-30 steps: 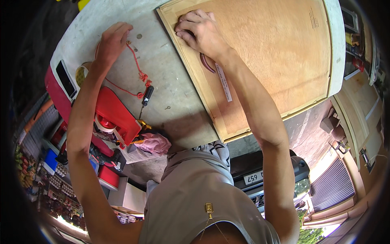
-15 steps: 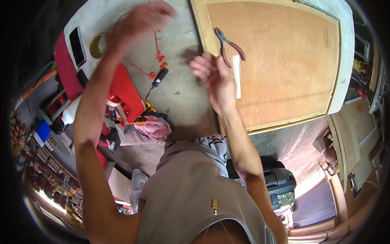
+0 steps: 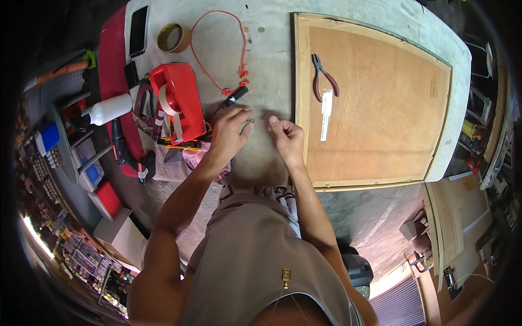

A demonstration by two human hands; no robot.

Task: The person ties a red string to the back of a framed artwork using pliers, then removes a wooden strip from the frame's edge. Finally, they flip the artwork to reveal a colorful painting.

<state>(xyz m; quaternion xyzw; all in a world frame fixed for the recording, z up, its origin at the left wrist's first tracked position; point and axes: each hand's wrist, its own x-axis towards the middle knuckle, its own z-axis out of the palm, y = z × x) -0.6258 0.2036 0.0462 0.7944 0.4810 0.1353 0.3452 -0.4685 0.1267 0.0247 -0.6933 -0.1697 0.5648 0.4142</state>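
Note:
Over the near part of the table, my left hand has its thumb and forefinger closed around a small metal screw eye. Just to the right, my right hand is closed, thumb against curled fingers; what it may hold is hidden. Beyond my left hand lies a screwdriver with a black handle, beside a knotted loop of red cord. Right of my hands is a wood-framed panel. Pliers with dark red handles and a white paper strip rest on it.
A red tape dispenser, a roll of brown tape and a phone are on the table's left side. Further left are a white bottle and a cordless drill. A pink cloth hangs at the near edge.
My left hand has come down from over the red cord to the screw eye. My right hand has drawn off the panel's edge and curled its fingers. The view has shifted.

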